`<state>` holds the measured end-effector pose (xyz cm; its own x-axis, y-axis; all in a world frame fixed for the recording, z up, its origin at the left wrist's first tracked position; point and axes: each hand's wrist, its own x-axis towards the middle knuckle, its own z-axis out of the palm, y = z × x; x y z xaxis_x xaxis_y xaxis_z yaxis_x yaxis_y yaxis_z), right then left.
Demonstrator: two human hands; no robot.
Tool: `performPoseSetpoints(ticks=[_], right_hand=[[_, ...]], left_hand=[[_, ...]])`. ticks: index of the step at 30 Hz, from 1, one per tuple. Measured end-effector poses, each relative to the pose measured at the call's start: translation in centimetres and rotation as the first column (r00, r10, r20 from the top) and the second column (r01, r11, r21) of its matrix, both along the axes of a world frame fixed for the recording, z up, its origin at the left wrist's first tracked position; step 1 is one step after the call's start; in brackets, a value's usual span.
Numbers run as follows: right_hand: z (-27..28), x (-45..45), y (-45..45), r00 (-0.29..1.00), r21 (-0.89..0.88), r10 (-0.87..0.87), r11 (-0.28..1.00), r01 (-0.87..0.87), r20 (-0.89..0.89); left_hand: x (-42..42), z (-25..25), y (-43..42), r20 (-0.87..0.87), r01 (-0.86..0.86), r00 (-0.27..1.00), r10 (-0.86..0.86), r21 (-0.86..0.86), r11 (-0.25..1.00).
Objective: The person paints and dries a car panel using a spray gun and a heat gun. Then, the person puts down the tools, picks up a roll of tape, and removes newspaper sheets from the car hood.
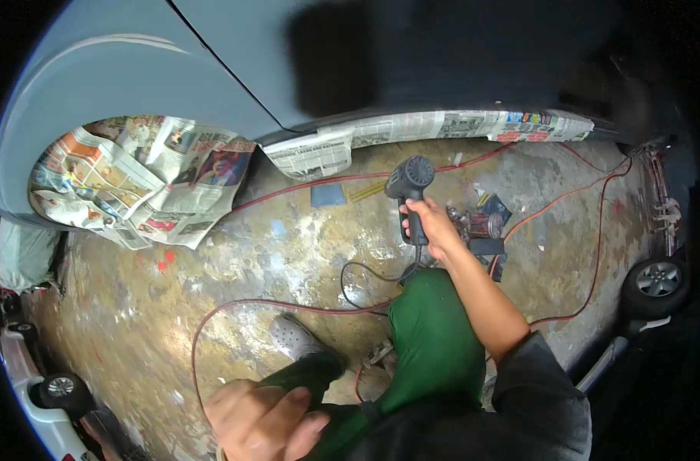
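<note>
A dark heat gun or similar corded tool [418, 177] is in my right hand [433, 224], its round vented end uppermost, just right of centre. My fingers wrap round its handle, and a dark cord loops away below it. Low in the view, my left hand [262, 421] is raised near my leg, blurred, with its fingers curled; what it holds, if anything, cannot be made out. Beyond the tool stands a car body panel [212, 92], grey-blue at left and dark at right. Newspaper [165, 173] covers its wheel arch, and more newspaper [411, 127] runs along its lower edge.
Red hoses [288, 304] and an orange cord [530, 215] cross the stained floor [288, 253]. A blue-grey sheet [328, 195] lies near the car. Beside my right wrist sits a jar-like container [484, 225] among dark scraps. Other vehicles' wheels [657, 280] show at the edges.
</note>
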<state>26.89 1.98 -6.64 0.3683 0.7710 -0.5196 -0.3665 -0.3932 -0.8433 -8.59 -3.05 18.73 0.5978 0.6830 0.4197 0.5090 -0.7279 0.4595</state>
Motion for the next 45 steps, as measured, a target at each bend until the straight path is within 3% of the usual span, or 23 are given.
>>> performPoseSetpoints(ticks=[3, 4, 6, 10, 14, 23, 26, 30, 35, 40, 42, 45], right_hand=[[-5.9, 1.2, 2.0, 0.968, -0.089, 0.126, 0.99, -0.109, 0.219], [-8.4, 1.8, 2.1, 0.82, -0.066, 0.19, 0.981, -0.183, 0.541], [-11.1, 1.9, 1.7, 0.244, -0.11, 0.194, 0.941, -0.319, 0.95], [-11.0, 3.2, 1.4, -0.011, -0.373, 0.391, 0.869, -0.326, 0.92], [-15.4, 6.6, 3.7, -0.161, -0.371, 0.334, 0.861, -0.348, 0.928], [-20.3, 8.6, 6.4, -0.202, -0.44, 0.403, 0.875, -0.2, 0.893], [-20.9, 9.0, 7.0, -0.198, -0.451, 0.412, 0.861, -0.234, 0.89], [-21.2, 8.9, 7.0, -0.149, -0.374, 0.349, 0.906, -0.2, 0.925], [-20.8, 8.5, 7.2, -0.012, -0.38, 0.384, 0.91, -0.163, 0.923], [-20.5, 8.3, 7.2, 0.033, -0.378, 0.388, 0.911, -0.166, 0.921], [-20.1, 8.2, 6.9, 0.025, -0.37, 0.383, 0.907, -0.202, 0.924], [-16.3, 5.7, 5.8, -0.144, -0.329, 0.299, 0.901, -0.284, 0.943]], left_hand=[[0.1, -0.6, 0.1, -0.004, 0.037, 0.999, -0.038, -0.065, 0.997], [0.2, -0.6, 0.1, -0.048, 0.035, 0.998, -0.039, -0.065, 0.997], [0.0, -0.9, -0.1, -0.034, 0.06, 0.997, -0.064, -0.114, 0.992], [0.5, 0.4, 0.0, -0.059, 0.072, 0.995, -0.08, -0.135, 0.988], [0.1, -0.9, -0.3, -0.08, 0.024, 0.996, -0.04, -0.192, 0.981], [0.7, -3.0, 0.4, -0.179, -0.015, 0.983, -0.036, -0.274, 0.962], [0.8, -3.6, 0.8, -0.223, 0.006, 0.972, -0.075, -0.294, 0.956], [1.1, -3.8, 1.4, -0.237, 0.035, 0.965, -0.116, -0.32, 0.947], [1.6, -3.7, 2.2, -0.239, 0.059, 0.961, -0.138, -0.311, 0.949], [1.8, -3.8, 2.4, -0.231, 0.074, 0.96, -0.159, -0.34, 0.938], [2.3, -5.3, 2.9, -0.202, 0.153, 0.951, -0.233, -0.346, 0.926], [3.8, -7.0, 3.7, -0.13, 0.218, 0.943, -0.305, -0.451, 0.865]])
